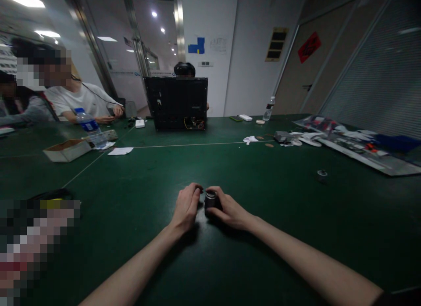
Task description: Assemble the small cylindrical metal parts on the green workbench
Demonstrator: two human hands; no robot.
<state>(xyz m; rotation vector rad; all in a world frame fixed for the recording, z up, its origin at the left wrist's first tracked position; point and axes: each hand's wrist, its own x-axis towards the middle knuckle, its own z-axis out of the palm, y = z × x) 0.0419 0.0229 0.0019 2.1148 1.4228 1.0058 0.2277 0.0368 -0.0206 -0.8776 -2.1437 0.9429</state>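
A small black cylinder (209, 202) with a pale ring near its top stands upright on the green table (158, 253). My right hand (229, 209) is closed around its right side, thumb in front and fingers behind. Just left of the cylinder is my left hand (187, 208), its fingers curled and drawn together. Something dark shows at its fingertips, too small and shadowed to name. A narrow gap separates the left fingers from the cylinder.
A small metal and dark part (322, 174) lies at the right. Farther back are a black panel (177, 104), a white box (68, 151), a water bottle (89, 127) and a tray of parts (368, 152). Several people sit around the table.
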